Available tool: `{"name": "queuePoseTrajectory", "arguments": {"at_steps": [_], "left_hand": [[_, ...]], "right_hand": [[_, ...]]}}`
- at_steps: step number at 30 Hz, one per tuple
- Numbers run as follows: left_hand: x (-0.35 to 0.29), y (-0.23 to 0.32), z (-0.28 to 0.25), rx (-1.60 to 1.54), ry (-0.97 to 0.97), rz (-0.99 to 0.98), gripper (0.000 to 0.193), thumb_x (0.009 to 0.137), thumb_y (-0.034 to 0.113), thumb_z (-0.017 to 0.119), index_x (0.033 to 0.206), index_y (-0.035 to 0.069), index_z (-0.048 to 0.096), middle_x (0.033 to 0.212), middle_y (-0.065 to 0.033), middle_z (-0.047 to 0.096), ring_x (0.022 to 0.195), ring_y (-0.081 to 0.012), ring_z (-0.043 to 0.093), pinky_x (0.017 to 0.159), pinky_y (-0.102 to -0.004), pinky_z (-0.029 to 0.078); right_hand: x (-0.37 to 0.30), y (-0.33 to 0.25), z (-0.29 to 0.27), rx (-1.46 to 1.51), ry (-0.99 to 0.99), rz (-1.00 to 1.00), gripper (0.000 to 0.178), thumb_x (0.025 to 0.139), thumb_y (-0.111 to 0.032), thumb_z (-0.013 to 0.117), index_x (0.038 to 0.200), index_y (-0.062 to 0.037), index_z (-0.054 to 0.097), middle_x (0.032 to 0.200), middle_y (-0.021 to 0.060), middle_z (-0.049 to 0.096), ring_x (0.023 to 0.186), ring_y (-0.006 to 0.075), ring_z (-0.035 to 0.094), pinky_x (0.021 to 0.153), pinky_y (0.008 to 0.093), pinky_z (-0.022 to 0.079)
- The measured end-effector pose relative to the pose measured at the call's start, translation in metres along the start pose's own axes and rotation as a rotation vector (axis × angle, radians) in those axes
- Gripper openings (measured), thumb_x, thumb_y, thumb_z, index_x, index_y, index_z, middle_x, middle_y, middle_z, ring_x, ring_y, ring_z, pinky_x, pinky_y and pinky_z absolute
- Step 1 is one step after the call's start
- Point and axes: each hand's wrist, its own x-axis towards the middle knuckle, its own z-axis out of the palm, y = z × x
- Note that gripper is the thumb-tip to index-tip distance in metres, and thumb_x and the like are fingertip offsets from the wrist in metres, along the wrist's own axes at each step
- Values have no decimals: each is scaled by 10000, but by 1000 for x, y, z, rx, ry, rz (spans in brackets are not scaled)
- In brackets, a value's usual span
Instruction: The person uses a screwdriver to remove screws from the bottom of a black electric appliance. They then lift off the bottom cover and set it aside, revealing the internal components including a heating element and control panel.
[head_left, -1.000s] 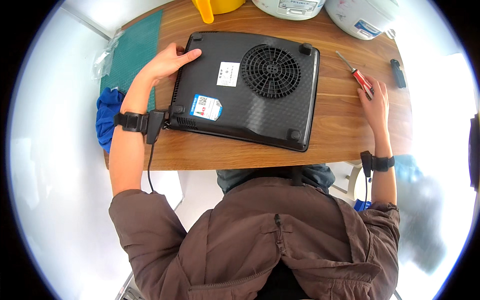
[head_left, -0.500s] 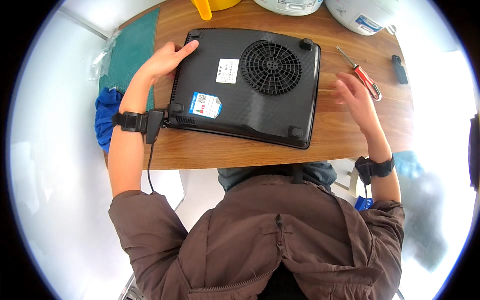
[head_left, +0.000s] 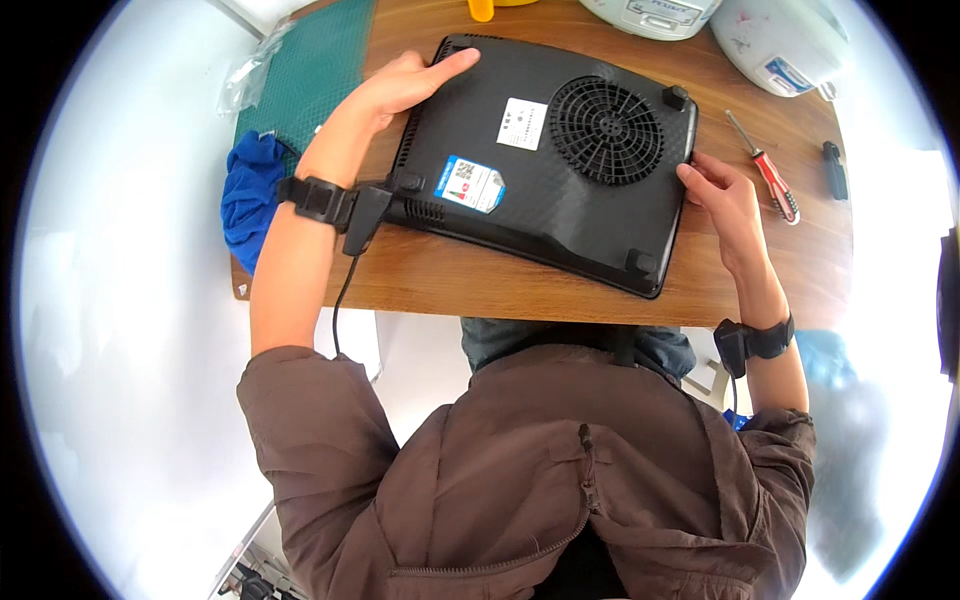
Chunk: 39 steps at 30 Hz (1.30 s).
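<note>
A black induction cooktop (head_left: 560, 215) lies upside down on the wooden table, showing its round fan grille (head_left: 606, 131), stubby feet and two stickers. My left hand (head_left: 410, 84) grips its far left edge, thumb stretched over the underside and fingers hidden beneath or behind the rim. On the opposite side, my right hand (head_left: 724, 200) holds the right edge, its thumb on the underside and its other fingers at the rim.
To the right lie a red-handled screwdriver (head_left: 772, 184) and a small black object (head_left: 834, 170). Pale containers (head_left: 783, 42) and a yellow item stand at the back. On the left are a green cutting mat (head_left: 312, 75), a blue cloth (head_left: 252, 190) and clear plastic packaging (head_left: 253, 70).
My right hand has moved from beside the cooktop onto its right edge and closed there. The cooktop appears turned slightly clockwise. The whole view has also shifted.
</note>
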Motion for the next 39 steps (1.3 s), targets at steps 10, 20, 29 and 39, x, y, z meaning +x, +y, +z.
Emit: {"name": "queuePoseTrajectory", "arguments": {"at_steps": [10, 20, 29, 39], "left_hand": [[-13, 8, 2, 14, -32, -37, 1109, 844, 691, 726, 1431, -198, 418, 1387, -362, 533, 1338, -387, 536, 1150, -405, 395], [-25, 18, 5, -161, 75, 25, 935, 835, 514, 830, 1352, -192, 499, 1262, -283, 634, 1158, -304, 650, 1012, -376, 523], [-13, -5, 6, -405, 114, 243, 542, 844, 317, 855, 1102, -133, 698, 964, -176, 742, 802, -224, 743, 734, -306, 620], [-21, 32, -16, -636, 50, 329, 631, 876, 129, 824, 1372, -80, 493, 1280, -168, 630, 1138, -247, 635, 993, -371, 523]], "right_hand": [[-8, 13, 20, 65, 83, -66, 682, 860, -184, 837, 1423, 77, 557, 1167, 131, 696, 1043, 157, 656, 926, 285, 521], [-28, -2, 34, 279, 87, -110, 781, 873, -54, 787, 1525, 105, 387, 1325, 186, 622, 1221, 223, 611, 1047, 345, 491], [-10, 2, 31, 325, 57, -193, 836, 866, 13, 767, 1557, 109, 307, 1433, 179, 523, 1251, 252, 607, 1062, 354, 490], [2, -22, 17, 257, 31, -312, 827, 852, 34, 751, 1560, 83, 327, 1410, 157, 533, 1236, 239, 613, 1035, 351, 517]]}}
